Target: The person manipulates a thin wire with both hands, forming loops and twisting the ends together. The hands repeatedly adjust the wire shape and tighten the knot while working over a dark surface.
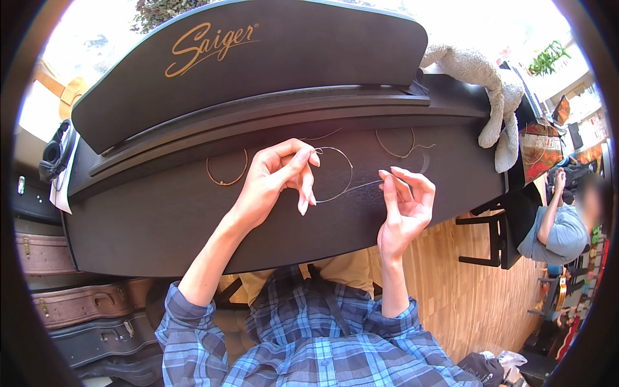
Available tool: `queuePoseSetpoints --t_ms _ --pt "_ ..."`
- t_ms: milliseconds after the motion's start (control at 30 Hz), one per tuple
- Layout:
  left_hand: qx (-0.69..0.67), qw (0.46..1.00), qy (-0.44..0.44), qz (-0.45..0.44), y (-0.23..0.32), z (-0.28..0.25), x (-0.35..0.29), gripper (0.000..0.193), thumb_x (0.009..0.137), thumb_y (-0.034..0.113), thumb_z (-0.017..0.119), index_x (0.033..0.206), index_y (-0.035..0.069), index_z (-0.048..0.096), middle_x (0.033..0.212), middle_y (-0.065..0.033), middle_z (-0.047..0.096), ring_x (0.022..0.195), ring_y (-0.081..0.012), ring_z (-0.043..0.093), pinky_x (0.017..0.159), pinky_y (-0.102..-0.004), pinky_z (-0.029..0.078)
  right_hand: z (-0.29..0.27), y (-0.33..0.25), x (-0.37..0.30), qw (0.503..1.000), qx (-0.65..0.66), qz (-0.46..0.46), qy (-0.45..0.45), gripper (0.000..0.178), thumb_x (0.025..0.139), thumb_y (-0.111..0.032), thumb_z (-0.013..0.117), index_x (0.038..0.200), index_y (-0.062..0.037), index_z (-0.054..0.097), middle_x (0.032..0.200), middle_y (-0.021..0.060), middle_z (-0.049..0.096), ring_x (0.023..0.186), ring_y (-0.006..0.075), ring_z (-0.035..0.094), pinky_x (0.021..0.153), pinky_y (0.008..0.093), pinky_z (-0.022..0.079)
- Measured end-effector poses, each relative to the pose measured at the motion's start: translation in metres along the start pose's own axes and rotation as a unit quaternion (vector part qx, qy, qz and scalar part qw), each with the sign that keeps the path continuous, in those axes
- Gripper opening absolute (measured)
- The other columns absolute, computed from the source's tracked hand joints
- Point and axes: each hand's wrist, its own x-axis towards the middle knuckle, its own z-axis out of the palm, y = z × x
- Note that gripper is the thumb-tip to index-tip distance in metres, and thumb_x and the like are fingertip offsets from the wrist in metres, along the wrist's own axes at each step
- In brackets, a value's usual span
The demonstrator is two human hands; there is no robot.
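Note:
A thin silvery guitar string (352, 169), bent into a loose loop, is stretched between my two hands above the dark piano lid. My left hand (278, 173) pinches one part of it between thumb and index finger, and its other fingers hang loosely by the lower side of the loop. To the right, my right hand (407, 205) pinches the straight length of the string between thumb and fingertips. On the lid, left of my left hand, rests a copper-coloured coiled string (225, 184). Another coiled string (394, 155) lies behind my right hand.
The black piano (161, 238) has an upright music rest. A grey plush toy (500, 103) drapes over its right end, headphones (57, 151) sit at its left. Instrument cases (97, 300) are stacked at left. A seated person (558, 226) is at right, near a black bench (483, 238).

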Motion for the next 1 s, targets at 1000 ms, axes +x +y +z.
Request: queuePoseSetpoints --t_ms 1000 --pt "-0.039 0.996 -0.080 -0.018 -0.003 0.002 -0.001 0.042 0.107 0.036 0.052 0.126 -0.001 0.048 0.084 -0.0131 0.070 0.074 -0.0257 0.074 0.082 -0.0412 0.061 0.007 -0.004 0.001 0.980 0.096 0.133 -0.112 0.018 0.087 0.010 0.072 0.097 0.0019 0.060 0.085 0.0170 0.072 0.073 0.0221 0.074 0.068 0.0316 0.062"
